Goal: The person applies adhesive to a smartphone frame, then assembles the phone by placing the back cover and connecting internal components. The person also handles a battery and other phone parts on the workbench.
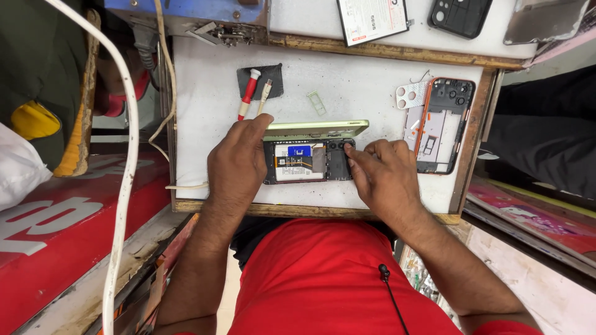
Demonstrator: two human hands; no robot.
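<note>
Our left hand (239, 164) steadies the opened black smartphone (308, 161), fingers curled on its edge. Right hand (382, 174) fingertips press together on the camera corner. Pale green back cover (313, 129) already off; internals still in.

Pale green back cover (315, 129), red-handled screwdriver (248, 93)

A small white table (385, 93) with a brown wooden edge sits in the middle. Its top looks a bit dirty. A higher white shelf (422, 34) is at the far side. On the left is a big red board (56, 229), and a white cable (127, 155) hangs over it. The light is bright and even.
</note>
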